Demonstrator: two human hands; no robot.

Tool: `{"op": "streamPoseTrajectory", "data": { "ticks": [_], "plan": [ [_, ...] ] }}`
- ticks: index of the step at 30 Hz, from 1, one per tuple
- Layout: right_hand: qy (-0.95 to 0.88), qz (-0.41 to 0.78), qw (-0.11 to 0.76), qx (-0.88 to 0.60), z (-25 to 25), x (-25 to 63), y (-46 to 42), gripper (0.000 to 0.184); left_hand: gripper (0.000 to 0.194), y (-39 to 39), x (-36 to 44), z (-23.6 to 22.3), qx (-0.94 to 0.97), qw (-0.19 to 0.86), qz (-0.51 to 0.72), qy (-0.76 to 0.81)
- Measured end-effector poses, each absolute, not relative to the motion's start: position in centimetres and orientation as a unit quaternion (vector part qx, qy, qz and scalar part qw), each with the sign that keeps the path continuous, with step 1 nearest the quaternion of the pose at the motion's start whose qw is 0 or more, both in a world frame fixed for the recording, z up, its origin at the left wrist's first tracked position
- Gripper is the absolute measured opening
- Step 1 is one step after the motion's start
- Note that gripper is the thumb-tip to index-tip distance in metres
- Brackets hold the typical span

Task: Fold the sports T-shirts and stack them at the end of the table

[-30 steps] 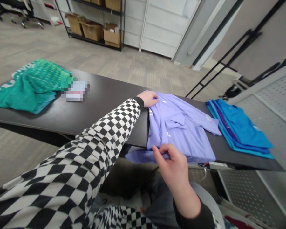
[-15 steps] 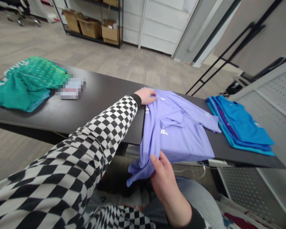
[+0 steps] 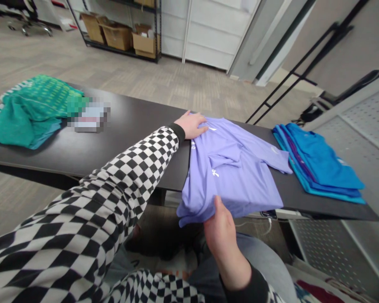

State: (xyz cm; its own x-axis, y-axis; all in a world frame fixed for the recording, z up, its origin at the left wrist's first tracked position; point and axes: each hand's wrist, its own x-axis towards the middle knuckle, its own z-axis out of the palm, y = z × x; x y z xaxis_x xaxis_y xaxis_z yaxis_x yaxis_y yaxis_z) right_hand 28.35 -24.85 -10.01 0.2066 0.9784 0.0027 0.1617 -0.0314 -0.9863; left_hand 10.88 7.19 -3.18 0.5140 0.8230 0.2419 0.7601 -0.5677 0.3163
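Observation:
A lavender T-shirt (image 3: 249, 185) with small white prints lies partly folded on the dark table, one sleeve stretched to the right and its near side hanging over the front edge. My left hand (image 3: 192, 125) rests flat on the shirt's far left corner, fingers spread. At the near edge, my right hand (image 3: 221, 229) holds the hanging fabric, thumb on top; its other fingers are mostly hidden under the cloth.
Folded blue and purple shirts (image 3: 325, 164) are stacked on the right of the dark table (image 3: 135, 122). To the left lie a green garment pile (image 3: 31, 111) and a blurred flat item (image 3: 90, 118). A perforated metal panel (image 3: 371, 122) stands beyond the right end.
My left hand has gone from gripping the cloth to lying flat with fingers spread. The shirt's hanging left edge has been lifted and shifted right, and my right thumb now points upward.

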Motion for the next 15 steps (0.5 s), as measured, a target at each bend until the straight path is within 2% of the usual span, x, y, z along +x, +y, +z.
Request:
{"op": "streamPoseTrajectory", "data": {
  "ticks": [6,13,15],
  "plan": [
    [-0.453,0.410,0.524,-0.593,-8.9,28.8,-25.3,0.044,0.042,2.9,9.7,-2.0,0.818,0.039,0.230,0.525],
    [-0.361,0.434,0.591,-0.577,-9.0,29.1,-24.8,0.047,0.024,3.5,7.7,-3.5,0.821,0.077,0.181,0.536],
    [-0.343,0.452,0.604,-0.560,-9.1,28.8,-24.7,0.047,0.024,3.9,7.7,-3.6,0.820,0.078,0.177,0.538]
  ]
}}
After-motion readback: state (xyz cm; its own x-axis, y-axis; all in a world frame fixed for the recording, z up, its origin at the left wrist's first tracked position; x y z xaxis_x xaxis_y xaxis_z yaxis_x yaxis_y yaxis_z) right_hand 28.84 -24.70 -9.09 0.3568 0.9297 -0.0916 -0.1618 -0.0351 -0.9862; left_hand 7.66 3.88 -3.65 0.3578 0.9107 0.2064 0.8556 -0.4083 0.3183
